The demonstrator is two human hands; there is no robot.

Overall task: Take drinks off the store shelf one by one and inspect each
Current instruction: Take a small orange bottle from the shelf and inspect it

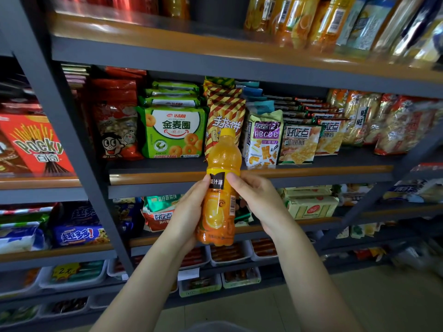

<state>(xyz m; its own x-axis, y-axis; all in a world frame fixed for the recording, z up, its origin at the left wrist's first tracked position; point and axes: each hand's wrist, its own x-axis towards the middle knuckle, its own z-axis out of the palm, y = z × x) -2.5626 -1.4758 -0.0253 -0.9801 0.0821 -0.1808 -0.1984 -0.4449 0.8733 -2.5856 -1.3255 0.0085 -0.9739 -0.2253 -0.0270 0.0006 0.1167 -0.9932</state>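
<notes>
An orange juice bottle [221, 188] with a yellow cap and an orange label stands upright in front of the shelves, held in both hands. My left hand [189, 212] grips its lower left side, thumb near the black label patch. My right hand [254, 197] holds the right side at label height, thumb on the front. More orange drink bottles [299, 20] stand on the top shelf at the upper right.
Grey metal shelving [239, 61] with wooden edges fills the view. Snack packs crowd the middle shelf: a green ring-biscuit pack [172, 133], a striped bag [225, 116] and cracker packs [299, 144]. Pocky boxes [36, 144] sit left. White trays [230, 256] line the low shelves.
</notes>
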